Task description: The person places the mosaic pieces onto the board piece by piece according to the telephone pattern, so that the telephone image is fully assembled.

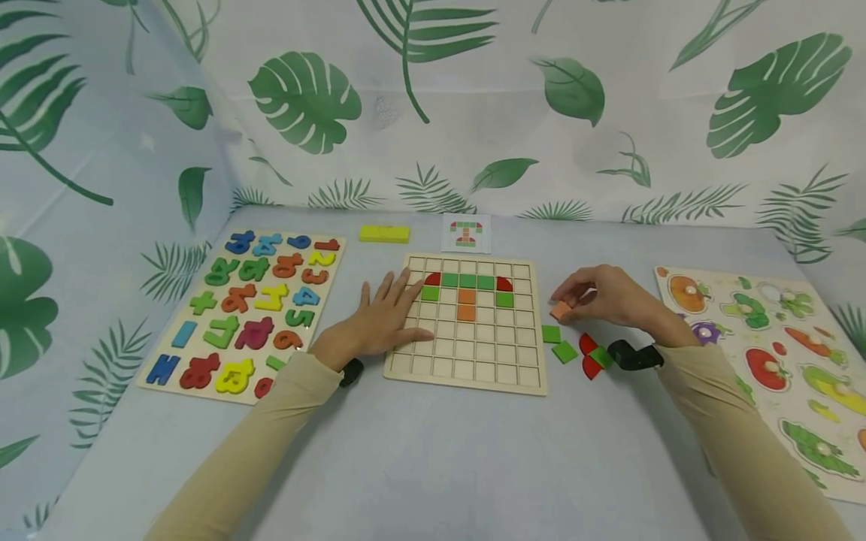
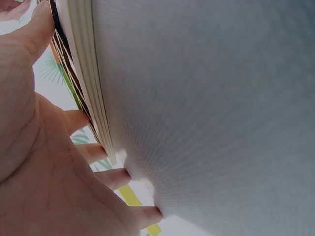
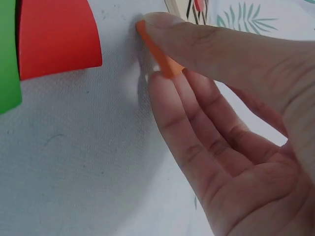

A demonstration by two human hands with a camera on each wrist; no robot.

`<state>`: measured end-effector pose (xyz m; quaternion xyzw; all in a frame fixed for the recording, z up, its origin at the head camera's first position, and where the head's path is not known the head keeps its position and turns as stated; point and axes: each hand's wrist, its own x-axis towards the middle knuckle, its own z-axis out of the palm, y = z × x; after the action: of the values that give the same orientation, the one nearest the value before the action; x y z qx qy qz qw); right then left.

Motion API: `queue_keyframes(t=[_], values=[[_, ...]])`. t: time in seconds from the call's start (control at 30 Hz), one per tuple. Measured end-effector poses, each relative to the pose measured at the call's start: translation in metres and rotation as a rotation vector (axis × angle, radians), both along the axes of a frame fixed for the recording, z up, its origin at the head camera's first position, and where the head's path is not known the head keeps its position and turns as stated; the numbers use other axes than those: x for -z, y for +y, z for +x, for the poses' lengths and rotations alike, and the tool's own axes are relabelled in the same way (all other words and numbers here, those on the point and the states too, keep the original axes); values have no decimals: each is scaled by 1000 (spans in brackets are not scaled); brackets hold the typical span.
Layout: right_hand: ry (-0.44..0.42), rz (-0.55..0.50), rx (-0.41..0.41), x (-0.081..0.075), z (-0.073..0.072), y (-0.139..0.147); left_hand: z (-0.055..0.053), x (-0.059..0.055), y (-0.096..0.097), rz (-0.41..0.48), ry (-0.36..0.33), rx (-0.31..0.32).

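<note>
A wooden grid board (image 1: pixel 467 383) lies flat in the middle of the table. Red quarter-round, green and orange pieces fill some of its upper cells, with two orange squares (image 1: pixel 466 304) down the middle. My left hand (image 1: pixel 379 319) rests with spread, straight fingers on the board's left edge; the left wrist view shows fingertips (image 2: pixel 150 216) beside that edge. Just right of the board, my right hand (image 1: pixel 602 297) pinches an orange square (image 3: pixel 160 51) between thumb and fingers. Below it lie loose green squares (image 1: pixel 564 352) and red quarter-rounds (image 1: pixel 591 367).
A pattern card (image 1: pixel 467 234) and a yellow block (image 1: pixel 384 234) are behind the board. To the left lies a number puzzle (image 1: pixel 243 312), to the right a vegetable puzzle (image 1: pixel 778 376). A leaf-print cloth (image 1: pixel 467 135) hangs at the back.
</note>
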<state>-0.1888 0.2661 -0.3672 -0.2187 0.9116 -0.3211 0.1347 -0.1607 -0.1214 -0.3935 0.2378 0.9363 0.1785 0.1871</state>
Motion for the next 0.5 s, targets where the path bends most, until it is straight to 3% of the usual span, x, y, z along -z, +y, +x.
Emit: queue_keyframes(t=[0.23, 0.5], values=[[47, -32, 2, 0, -2, -2, 0, -1, 0, 0, -11, 1], [186, -59, 1, -5, -3, -14, -1, 0, 0, -1, 2, -2]])
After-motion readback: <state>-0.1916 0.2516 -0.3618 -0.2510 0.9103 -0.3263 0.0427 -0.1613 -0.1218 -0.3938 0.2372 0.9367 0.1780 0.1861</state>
